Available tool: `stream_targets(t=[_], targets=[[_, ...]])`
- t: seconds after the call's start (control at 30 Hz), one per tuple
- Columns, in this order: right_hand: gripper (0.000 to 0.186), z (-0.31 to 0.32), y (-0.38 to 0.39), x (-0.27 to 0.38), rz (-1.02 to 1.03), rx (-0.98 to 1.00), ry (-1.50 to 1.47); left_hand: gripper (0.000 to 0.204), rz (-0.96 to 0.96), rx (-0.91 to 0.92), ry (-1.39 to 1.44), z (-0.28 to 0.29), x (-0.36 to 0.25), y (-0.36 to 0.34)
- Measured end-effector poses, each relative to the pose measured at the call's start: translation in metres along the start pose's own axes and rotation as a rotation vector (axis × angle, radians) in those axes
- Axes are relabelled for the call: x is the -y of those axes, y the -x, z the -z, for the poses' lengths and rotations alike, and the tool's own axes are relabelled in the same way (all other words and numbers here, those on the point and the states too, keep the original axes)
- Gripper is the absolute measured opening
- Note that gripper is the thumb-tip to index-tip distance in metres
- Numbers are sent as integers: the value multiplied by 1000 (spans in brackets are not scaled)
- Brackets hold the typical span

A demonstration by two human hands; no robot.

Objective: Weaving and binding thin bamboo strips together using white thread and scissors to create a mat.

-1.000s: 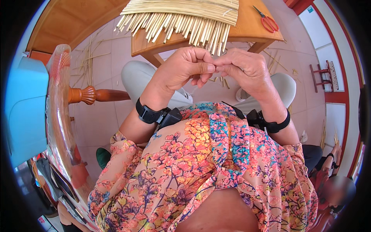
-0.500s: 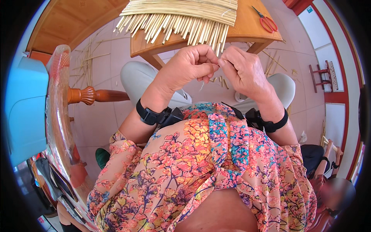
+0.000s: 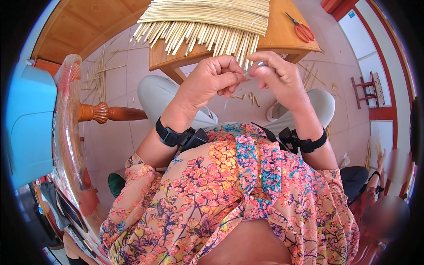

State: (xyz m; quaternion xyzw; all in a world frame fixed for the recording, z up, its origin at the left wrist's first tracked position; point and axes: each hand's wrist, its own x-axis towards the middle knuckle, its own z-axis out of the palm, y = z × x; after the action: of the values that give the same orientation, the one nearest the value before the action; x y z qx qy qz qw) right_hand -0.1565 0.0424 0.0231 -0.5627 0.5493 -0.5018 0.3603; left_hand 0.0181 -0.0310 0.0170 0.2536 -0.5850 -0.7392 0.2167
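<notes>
My left hand (image 3: 217, 79) has its fingers curled and pinched on a thin pale thread (image 3: 226, 104), which dangles below it. Just right of it, my right hand (image 3: 279, 77) has bent fingers around a small pale, shiny bit that I cannot make out; its thumb is blurred. A short span of thread seems to run between the fingertips. Beyond both hands, pale thin sticks (image 3: 203, 15) lie in a flat, bound layer on a wooden table (image 3: 282, 40), their uneven ends jutting over the near edge. Red-handled scissors (image 3: 304, 32) lie to their right.
Loose sticks (image 3: 104, 75) litter the tiled floor. At left are a turned wooden rail (image 3: 112, 114) and a blue plastic piece (image 3: 28, 123). A small red-brown stool (image 3: 360, 92) is at right. A co-worker's arm (image 3: 373, 185) shows at lower right.
My right hand has shifted slightly, its fingers raised and loosened from their tighter bunch at my left fingertips. My left hand stays pinched. The co-worker's hands at lower right have moved.
</notes>
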Motion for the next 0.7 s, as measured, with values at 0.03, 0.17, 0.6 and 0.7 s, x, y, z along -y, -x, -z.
stream_targets(t=[0.03, 0.17, 0.6, 0.7], targets=[[10, -2, 0, -2, 128, 24, 92, 6, -12, 12, 19, 1, 1, 0], [13, -3, -1, -9, 419, 38, 299, 7, -22, 17, 2, 0, 2, -2], [56, -3, -10, -11, 144, 231, -329, 4, -577, -77, -431, -1, -4, -13], [64, -4, -13, -8, 40, 248, -490, 4, -563, -197, -537, -8, -4, -11]])
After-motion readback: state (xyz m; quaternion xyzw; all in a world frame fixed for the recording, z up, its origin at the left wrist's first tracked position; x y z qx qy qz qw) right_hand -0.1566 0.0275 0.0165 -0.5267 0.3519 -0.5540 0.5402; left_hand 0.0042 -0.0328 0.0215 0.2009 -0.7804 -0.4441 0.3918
